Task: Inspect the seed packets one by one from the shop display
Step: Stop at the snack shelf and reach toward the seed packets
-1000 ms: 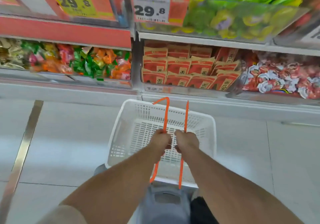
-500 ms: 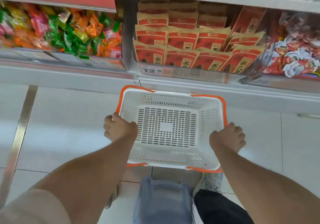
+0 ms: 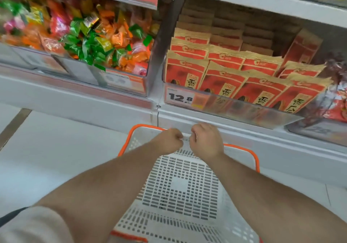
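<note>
Red and tan seed packets (image 3: 223, 82) stand in rows in the lower shelf bin behind a clear front lip, straight ahead and above my hands. A white plastic basket (image 3: 180, 190) with orange handles sits on the floor below them, against the shelf base. My left hand (image 3: 168, 142) and my right hand (image 3: 206, 139) are side by side at the basket's far rim, fingers curled round it. Neither hand touches a packet.
A price tag reading 12.8 (image 3: 180, 97) is on the bin front. A bin of mixed wrapped candies (image 3: 84, 41) lies to the left, red-wrapped sweets (image 3: 338, 99) to the right. An upper shelf edge (image 3: 262, 0) overhangs the packets. Pale floor tiles (image 3: 56, 158) spread to the left.
My hands left the basket's two sides and came together at its far rim. The view moved closer to the shelf, and the basket now lies against the shelf base.
</note>
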